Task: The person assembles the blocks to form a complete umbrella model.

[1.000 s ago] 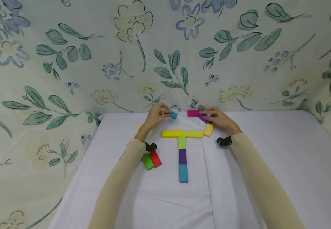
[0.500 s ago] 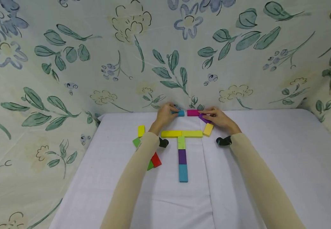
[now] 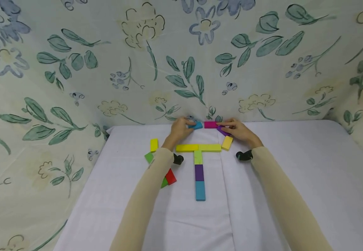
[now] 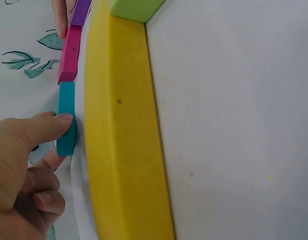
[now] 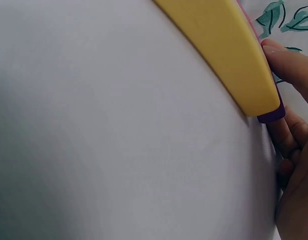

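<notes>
At the table's far edge my left hand (image 3: 179, 131) pinches a blue block (image 3: 197, 125) between thumb and index finger. The left wrist view shows that blue block (image 4: 66, 97) standing end to end with a magenta block (image 4: 69, 55), a narrow gap between them. My right hand (image 3: 240, 132) has thumb and fingers around a purple block (image 3: 222, 131), one fingertip reaching the right end of the magenta block (image 3: 210, 124). A yellow block (image 5: 229, 55) partly covers the purple one in the right wrist view; from the head it lies slanted just below it.
Two yellow bars (image 3: 187, 148) form a crosspiece above a column of lime, purple and blue blocks (image 3: 200, 190). Left of it lie a loose yellow block (image 3: 154, 144), a green block (image 3: 149, 157) and a red block (image 3: 170, 176), partly behind the left sleeve. A flowered cloth rises behind the table.
My left hand has carried the blue block right and lowered it to the table's far edge, left of the magenta block. My right hand has stayed at the purple and magenta blocks.
</notes>
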A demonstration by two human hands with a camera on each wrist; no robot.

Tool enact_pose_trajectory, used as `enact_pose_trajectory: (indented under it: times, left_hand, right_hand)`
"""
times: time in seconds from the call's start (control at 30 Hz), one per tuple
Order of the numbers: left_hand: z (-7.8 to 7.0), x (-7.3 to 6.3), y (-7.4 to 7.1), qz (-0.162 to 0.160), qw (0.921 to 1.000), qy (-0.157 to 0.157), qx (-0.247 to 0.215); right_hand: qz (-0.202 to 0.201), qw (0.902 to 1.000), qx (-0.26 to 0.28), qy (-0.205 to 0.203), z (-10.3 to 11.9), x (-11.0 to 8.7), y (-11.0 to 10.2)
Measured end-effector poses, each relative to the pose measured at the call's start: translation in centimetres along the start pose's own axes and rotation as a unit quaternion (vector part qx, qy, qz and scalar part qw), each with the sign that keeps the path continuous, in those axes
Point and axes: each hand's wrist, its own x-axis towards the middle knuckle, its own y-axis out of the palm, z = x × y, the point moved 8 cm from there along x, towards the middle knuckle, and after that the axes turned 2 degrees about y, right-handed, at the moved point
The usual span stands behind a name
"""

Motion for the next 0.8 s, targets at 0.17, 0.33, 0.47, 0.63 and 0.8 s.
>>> enact_pose_trajectory:
  times: [0.17,0.33,0.47,0.63,0.8]
  left_hand:
    - [-0.9,0.0,0.3,-0.003,0.9997,0.009,0.025]
    - [-1.5,-0.1,0.5,0.004,0.9993,0.011,0.036]
    - [-1.5,-0.1,0.5,0.007,0.9993,0.006,0.035]
    - [-1.2,-0.1,0.7,0.016,0.9995,0.005,0.026]
    - [-0.8,-0.1,0.7,0.026,0.9995,0.012,0.013]
  right_hand:
    - [-0.002,1.0000,0.000,0.003,-0.1,-0.1,-0.1]
    - [0.002,1.0000,0.001,0.006,0.0,0.1,-0.1]
    - [0.003,0.9999,0.004,0.009,0.0,0.3,-0.1]
    - [0.005,1.0000,0.002,0.002,0.1,0.3,0.0]
    - [-0.001,1.0000,0.007,0.002,0.0,0.2,0.2]
